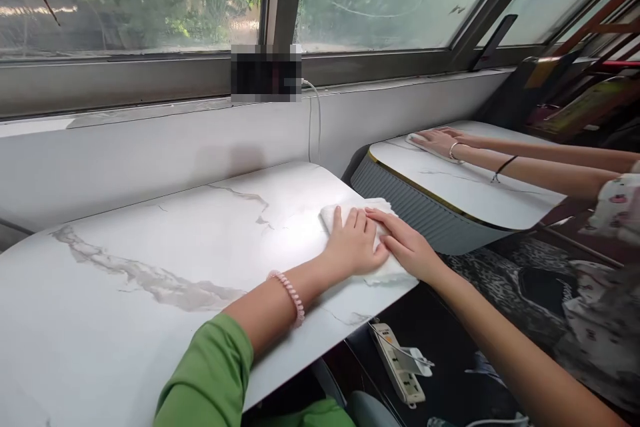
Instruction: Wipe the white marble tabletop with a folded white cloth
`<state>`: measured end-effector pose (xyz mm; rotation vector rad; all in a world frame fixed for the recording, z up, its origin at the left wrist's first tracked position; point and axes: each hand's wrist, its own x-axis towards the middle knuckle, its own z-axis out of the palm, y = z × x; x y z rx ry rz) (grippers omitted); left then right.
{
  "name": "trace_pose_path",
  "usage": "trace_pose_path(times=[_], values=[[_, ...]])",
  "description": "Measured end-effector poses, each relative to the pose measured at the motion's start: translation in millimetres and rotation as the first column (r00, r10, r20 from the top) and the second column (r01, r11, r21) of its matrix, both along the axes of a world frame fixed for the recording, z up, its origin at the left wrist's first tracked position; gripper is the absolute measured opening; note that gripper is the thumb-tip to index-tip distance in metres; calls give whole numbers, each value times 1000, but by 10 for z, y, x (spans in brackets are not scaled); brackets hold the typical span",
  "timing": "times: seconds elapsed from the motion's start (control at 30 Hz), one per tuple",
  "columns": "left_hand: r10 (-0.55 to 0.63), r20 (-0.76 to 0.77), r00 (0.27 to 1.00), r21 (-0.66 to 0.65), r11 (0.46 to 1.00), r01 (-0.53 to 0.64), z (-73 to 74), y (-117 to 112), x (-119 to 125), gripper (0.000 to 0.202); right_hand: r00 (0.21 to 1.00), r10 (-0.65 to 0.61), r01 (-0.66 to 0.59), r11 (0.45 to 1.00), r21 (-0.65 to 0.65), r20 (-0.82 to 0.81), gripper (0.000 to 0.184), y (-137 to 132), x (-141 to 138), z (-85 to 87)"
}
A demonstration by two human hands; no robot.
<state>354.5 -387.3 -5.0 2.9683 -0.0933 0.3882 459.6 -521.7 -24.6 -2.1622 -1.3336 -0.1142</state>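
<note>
A folded white cloth lies on the right end of a white marble-patterned tabletop. My left hand rests flat on the cloth, fingers spread, a pink coiled band round its wrist. Beside it, my right hand reaches over the cloth's right side near the table's edge. Its fingers are stretched out and almost touch the left hand. Both palms face down, and part of the cloth is hidden under them.
At right, another person's hands press a white cloth on a second marble-patterned table. A power strip lies below my table's edge. A blurred-out dark object with a white cable sits on the window ledge.
</note>
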Motion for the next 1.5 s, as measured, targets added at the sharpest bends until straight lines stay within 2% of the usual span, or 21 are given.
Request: trace_pose_path(times=[0.23, 0.4, 0.6, 0.87, 1.03, 1.3, 1.4, 1.5], values=[[100, -8, 995, -70, 992, -100, -39, 347, 291, 58, 997, 40, -41, 999, 12, 63, 50, 517, 363, -1], [166, -17, 986, -110, 980, -167, -40, 753, 436, 58, 995, 86, -85, 996, -23, 46, 49, 1009, 529, 26], [269, -71, 961, -111, 955, -276, 9, 1214, 588, 57, 990, 117, -120, 992, 29, 81, 47, 1572, 683, 22], [401, -84, 912, -79, 910, -408, 27, 1513, 728, 56, 987, 130, -129, 992, -16, 92, 48, 2019, 814, 86], [430, -57, 901, -74, 898, -433, 4, 1539, 744, 56, 981, 167, -163, 986, -43, 101, 46, 2084, 871, 87], [461, -40, 887, -35, 886, -462, -17, 1411, 621, 57, 974, 191, -181, 980, -88, 124, 46, 1982, 796, 35], [433, -47, 900, -2, 901, -434, 4, 1243, 493, 58, 969, 202, -191, 978, -85, 140, 46, 1778, 722, 2], [377, -60, 924, 35, 926, -376, 43, 935, 327, 58, 959, 235, -223, 971, -90, 157, 47, 1386, 589, -7]])
